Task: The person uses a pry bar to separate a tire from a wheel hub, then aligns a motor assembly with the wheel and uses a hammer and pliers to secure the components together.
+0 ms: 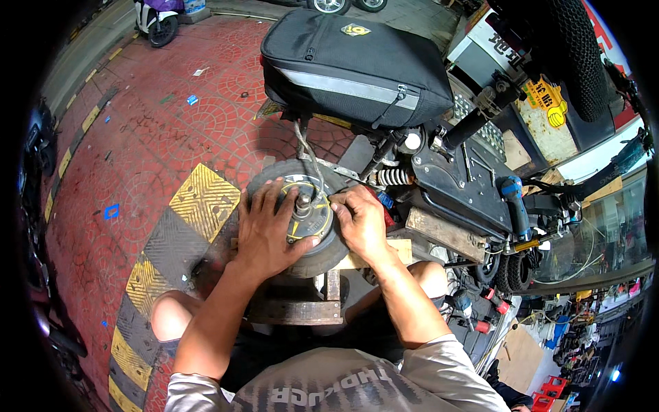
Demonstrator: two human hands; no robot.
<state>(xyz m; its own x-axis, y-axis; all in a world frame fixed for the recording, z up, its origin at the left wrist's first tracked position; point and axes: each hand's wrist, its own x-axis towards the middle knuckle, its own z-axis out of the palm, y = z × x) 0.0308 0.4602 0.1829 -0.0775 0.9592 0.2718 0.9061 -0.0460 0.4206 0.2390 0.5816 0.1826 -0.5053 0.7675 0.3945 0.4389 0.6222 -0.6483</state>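
A small wheel with a black tyre (329,255) and a dark hub motor (314,225) lies flat before me, its axle end pointing up. My left hand (264,226) is open, fingers spread over the tyre and hub on the left side. At the hub's right edge my right hand (362,218) is closed, thumb and fingertips pressed together; whatever is between them is too small to make out. A grey cable (312,154) runs from the axle up toward the scooter. Under the wheel is a wooden stand (295,312), partly hidden by the tyre.
The electric scooter's black deck (456,182) lies to the right, with a blue power tool (512,199) on it. A black bag (350,75) sits beyond the wheel. More power tools (467,309) lie lower right. A yellow-black ramp strip (206,199) crosses the red paving at left.
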